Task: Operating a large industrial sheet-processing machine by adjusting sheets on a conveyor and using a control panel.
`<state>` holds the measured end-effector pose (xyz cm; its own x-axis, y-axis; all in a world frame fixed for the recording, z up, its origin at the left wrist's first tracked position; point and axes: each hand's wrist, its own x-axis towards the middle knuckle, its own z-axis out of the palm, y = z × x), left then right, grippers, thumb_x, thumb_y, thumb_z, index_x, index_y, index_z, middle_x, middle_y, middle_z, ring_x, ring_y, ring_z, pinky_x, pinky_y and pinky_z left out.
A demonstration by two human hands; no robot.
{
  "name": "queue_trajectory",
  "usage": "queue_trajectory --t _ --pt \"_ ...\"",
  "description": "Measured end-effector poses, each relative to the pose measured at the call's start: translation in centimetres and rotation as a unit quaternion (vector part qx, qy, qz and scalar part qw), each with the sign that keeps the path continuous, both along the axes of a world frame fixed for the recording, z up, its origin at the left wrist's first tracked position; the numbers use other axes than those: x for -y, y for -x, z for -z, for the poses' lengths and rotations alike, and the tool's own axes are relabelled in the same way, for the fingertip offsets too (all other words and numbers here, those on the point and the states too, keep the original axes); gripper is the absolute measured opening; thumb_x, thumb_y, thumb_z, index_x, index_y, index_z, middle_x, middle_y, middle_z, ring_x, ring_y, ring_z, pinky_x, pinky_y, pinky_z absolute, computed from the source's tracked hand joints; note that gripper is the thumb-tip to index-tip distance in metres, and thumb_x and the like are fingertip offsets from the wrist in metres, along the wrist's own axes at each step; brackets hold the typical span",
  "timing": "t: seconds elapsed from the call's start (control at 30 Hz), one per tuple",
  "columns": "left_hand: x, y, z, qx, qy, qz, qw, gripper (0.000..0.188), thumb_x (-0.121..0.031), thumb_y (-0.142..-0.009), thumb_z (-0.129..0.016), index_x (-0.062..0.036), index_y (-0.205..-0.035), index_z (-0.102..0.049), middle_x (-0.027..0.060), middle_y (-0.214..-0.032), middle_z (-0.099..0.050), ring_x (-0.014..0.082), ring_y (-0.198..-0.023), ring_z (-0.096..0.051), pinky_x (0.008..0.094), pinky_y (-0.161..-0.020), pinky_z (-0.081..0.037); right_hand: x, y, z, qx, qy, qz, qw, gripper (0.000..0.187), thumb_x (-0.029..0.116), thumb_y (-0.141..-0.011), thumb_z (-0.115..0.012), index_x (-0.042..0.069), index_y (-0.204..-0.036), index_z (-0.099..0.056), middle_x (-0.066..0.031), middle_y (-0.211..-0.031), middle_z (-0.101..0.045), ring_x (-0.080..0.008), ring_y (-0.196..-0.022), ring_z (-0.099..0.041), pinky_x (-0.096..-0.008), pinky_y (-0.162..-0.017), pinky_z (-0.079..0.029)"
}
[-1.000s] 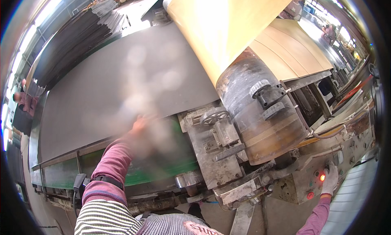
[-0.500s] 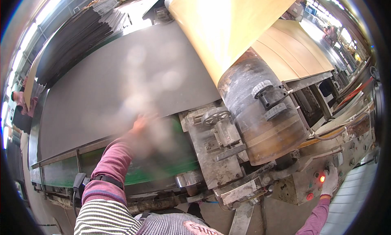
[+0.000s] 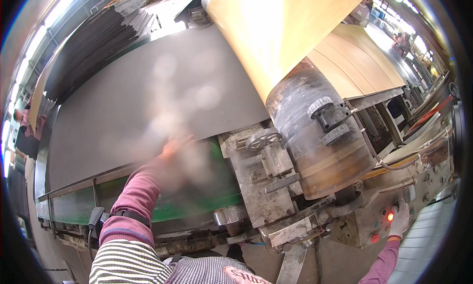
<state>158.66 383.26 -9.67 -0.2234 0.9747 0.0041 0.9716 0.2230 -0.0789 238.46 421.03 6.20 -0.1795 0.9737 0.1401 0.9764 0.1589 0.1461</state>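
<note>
From my screen I can't tell either grip: blurred left hand [image 3: 173, 149] at the flat grey sheet [image 3: 103, 121], pale-gloved right hand [image 3: 401, 220] at the grey metal panel [image 3: 365, 226].

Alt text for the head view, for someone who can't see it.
A person's left hand, blurred, is at the near edge of a grey sheet on a green machine, while the right hand, seemingly gloved, is at a control panel beside a glowing red light. Between them, a yellow sheet slants above a large roller.
</note>
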Motion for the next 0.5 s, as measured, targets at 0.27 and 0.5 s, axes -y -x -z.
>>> queue_trajectory --t 0.27,0.5 --pt "-0.5 0.5 1.3 0.027 -0.021 -0.005 0.999 0.031 -0.021 -0.090 -0.044 -0.0160 -0.121 -0.049 0.0048 -0.134 -0.047 0.0284 -0.126 -0.038 0.0436 -0.096 -0.034 -0.9 -2.3 1.3 0.033 -0.029 -0.006 0.999 0.050 0.016 -0.081 -0.062 0.006 -0.128 -0.049 -0.0157 -0.127 -0.050 -0.0297 -0.117 -0.047 -0.0350 -0.102 -0.035" --pt "-0.6 0.0 0.3 0.034 -0.018 -0.008 0.999 0.030 -0.022 -0.091 -0.044 -0.0162 -0.120 -0.050 0.0043 -0.134 -0.047 0.0278 -0.126 -0.038 0.0427 -0.096 -0.033 0.6 0.7 -0.4 0.014 -0.010 0.005 1.000 0.049 0.015 -0.081 -0.062 0.005 -0.127 -0.049 -0.0180 -0.126 -0.050 -0.0321 -0.117 -0.047 -0.0372 -0.101 -0.036"
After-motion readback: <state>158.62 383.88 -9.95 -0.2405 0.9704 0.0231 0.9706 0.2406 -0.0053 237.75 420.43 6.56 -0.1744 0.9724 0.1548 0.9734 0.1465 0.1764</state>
